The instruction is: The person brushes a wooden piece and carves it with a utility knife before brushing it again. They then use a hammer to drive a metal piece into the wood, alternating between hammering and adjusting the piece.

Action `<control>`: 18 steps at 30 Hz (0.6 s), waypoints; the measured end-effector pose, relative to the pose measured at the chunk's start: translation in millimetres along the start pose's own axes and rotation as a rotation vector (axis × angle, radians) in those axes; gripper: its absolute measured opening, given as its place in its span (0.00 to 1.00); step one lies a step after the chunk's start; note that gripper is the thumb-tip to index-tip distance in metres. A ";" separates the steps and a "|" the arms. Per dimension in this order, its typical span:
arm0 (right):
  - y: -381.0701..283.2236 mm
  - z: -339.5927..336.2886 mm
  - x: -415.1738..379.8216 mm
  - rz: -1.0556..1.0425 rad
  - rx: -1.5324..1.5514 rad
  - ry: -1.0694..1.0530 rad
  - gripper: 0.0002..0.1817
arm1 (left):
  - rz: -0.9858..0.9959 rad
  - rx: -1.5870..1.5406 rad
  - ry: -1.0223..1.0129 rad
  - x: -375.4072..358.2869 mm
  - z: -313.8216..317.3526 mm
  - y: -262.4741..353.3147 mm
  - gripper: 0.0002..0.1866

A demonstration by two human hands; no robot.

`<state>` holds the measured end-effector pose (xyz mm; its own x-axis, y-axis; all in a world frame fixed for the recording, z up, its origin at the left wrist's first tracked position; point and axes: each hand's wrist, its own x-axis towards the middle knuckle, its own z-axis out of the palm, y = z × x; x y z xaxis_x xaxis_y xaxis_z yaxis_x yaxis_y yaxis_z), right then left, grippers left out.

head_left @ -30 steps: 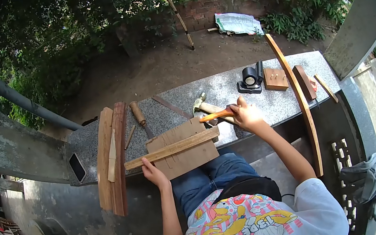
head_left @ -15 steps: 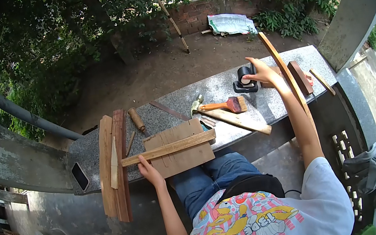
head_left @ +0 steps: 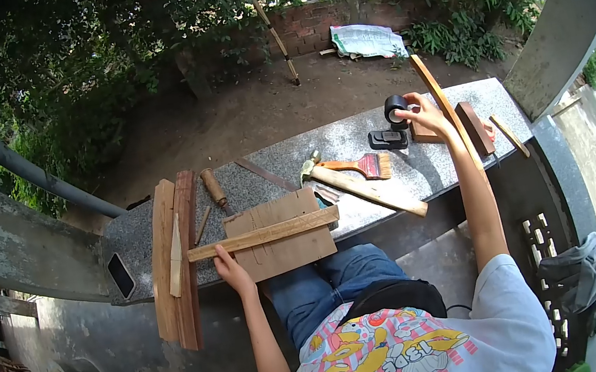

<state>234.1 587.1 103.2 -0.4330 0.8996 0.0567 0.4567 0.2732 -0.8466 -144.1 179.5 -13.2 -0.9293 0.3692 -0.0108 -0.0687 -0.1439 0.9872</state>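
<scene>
Reaching out toward one o'clock, the right hand (head_left: 424, 115) was closed around a small black jar (head_left: 395, 107), lifted just above its black lid (head_left: 387, 139), which lay flat on the granite ledge (head_left: 352, 135). The jar was tipped so its pale mouth faced the camera; what it held was too small to tell. Just beside the hand, at three o'clock from it, sat a wooden block (head_left: 425, 134) and a darker block (head_left: 475, 128), with a long curved slat (head_left: 447, 113) crossing in front of them.

At about eight o'clock from the jar, the left hand (head_left: 230, 268) pressed its fingers down on the near end of a wooden strip (head_left: 262, 235). The strip lay across a flat board (head_left: 278, 234) that overhung the ledge's near edge, above the person's knees. The hand seemed to pin the strip rather than wrap it, though the fingers were hard to make out.

Between the two hands lay a hammer (head_left: 360, 187), handle pointing to four o'clock, and a paintbrush (head_left: 360, 166) with an orange handle touching it. At nine o'clock from the board rested a stack of planks (head_left: 178, 258), and a chisel (head_left: 215, 187) lay at eleven o'clock. A phone (head_left: 121, 275) sat at the ledge's far left.
</scene>
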 end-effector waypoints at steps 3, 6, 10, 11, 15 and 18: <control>17.1 -1.3 -7.4 -0.020 0.107 0.017 0.39 | 0.002 0.014 0.007 -0.4 1.0 0.1 0.24; 27.6 0.8 -15.1 -0.060 0.190 0.000 0.37 | 0.008 0.001 0.023 0.3 1.5 0.0 0.24; 24.6 2.6 -30.5 0.045 0.180 -0.005 0.34 | 0.003 0.001 0.013 1.7 -0.3 -3.0 0.23; 25.7 2.1 -31.8 0.028 0.198 0.009 0.34 | 0.001 0.004 0.012 1.6 -0.6 -4.0 0.23; 29.1 -3.0 -29.7 -0.066 0.208 -0.057 0.39 | -0.002 -0.008 0.014 0.6 0.4 -2.7 0.23; 31.4 -5.7 -22.3 -0.152 0.075 -0.070 0.41 | 0.010 -0.007 0.028 0.3 1.8 -1.2 0.23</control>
<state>262.5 577.5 78.4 -0.5467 0.8234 0.1521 0.3240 0.3755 -0.8683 -143.7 181.4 -14.0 -0.9395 0.3424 -0.0058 -0.0622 -0.1538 0.9861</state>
